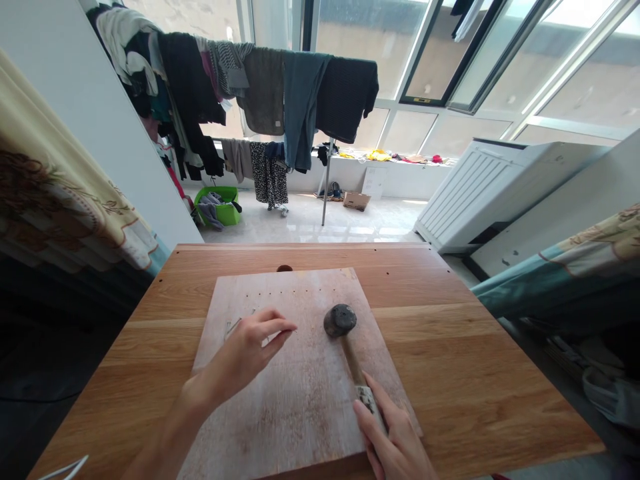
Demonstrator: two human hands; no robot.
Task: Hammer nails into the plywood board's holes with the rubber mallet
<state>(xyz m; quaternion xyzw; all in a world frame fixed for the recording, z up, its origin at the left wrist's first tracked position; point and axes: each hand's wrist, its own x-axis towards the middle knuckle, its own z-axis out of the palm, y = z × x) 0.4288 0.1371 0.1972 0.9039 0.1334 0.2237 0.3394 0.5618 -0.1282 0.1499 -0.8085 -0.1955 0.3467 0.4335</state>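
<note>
A wide wooden board (295,400) with a worn, pale surface lies on the table. Over its middle, my left hand (260,337) is closed in a pinch, thumb against forefinger. A tiny dark speck shows at the fingertips, too small to name. Partly hidden behind that hand are a few thin nails (231,327) on the board. My right hand (393,430) is wrapped round the handle of a black-headed mallet (341,321), its head over the board's right half. Along the far part of the board runs a row of small dark dots (281,292), nails or holes.
The wooden table (450,373) reaches past the board on both sides. A small brown round object (285,268) sits behind the board's far edge. Beyond stand a laundry rack with clothes (305,100), a green basket (227,213) and a white appliance (480,180). Curtains hang at both sides.
</note>
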